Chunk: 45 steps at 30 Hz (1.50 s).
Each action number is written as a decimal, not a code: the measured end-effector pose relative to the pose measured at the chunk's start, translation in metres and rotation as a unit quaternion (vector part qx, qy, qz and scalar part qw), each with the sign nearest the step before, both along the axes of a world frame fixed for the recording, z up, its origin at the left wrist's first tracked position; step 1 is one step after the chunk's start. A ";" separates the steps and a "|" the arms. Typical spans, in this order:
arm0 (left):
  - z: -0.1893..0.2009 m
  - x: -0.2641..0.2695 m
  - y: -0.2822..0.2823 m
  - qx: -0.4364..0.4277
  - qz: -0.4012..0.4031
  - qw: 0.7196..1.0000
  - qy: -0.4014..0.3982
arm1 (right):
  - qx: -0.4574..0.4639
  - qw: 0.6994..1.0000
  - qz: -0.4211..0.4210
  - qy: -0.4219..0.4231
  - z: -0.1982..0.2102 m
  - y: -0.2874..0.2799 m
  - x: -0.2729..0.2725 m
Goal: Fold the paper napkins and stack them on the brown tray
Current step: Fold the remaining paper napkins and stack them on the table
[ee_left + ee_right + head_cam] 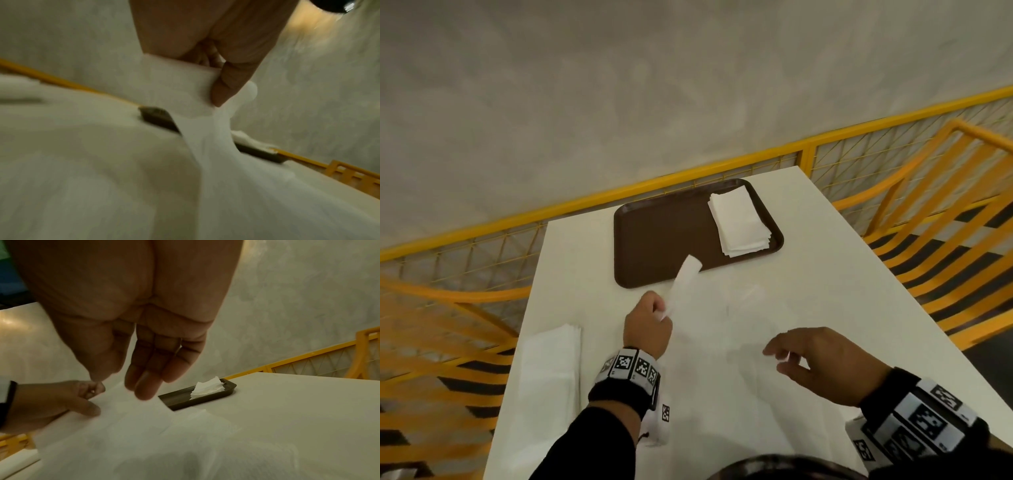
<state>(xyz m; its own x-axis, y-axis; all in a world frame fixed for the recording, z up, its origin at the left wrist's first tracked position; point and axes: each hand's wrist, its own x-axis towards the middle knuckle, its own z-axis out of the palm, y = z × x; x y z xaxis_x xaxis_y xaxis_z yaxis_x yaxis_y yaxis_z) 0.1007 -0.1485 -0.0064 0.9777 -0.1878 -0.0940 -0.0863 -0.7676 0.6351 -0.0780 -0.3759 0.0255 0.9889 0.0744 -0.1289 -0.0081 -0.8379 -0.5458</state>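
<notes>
A brown tray [661, 240] lies at the table's far side with a stack of folded napkins [739, 222] on its right half. My left hand [659, 313] pinches the edge of a white napkin [683, 284] and lifts it, so a strip rises toward the tray's near rim. In the left wrist view the thumb [224, 87] presses the napkin [180, 91] against the curled fingers. My right hand [777, 359] hovers open, fingers relaxed, over the napkin's part [144, 426] lying on the table. The right wrist view shows the tray [197, 400] and its stack [207, 387] beyond the fingers [144, 386].
A pile of unfolded napkins [551, 363] sits at the white table's [859, 274] left edge. Yellow railing [722, 164] runs behind the table, and yellow slatted chairs [945, 240] stand on both sides. A grey wall lies beyond.
</notes>
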 end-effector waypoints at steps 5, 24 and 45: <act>0.069 -0.012 0.008 -0.027 -0.171 0.979 -0.111 | 0.097 0.985 -0.098 -0.100 0.024 -0.002 0.025; 0.123 -0.058 0.051 -0.420 -0.112 0.890 0.134 | 0.436 0.883 -0.131 -0.118 0.105 0.011 0.035; 0.130 -0.073 0.075 -0.244 -0.114 0.963 -0.012 | 0.203 0.945 -0.080 -0.245 0.108 0.021 0.014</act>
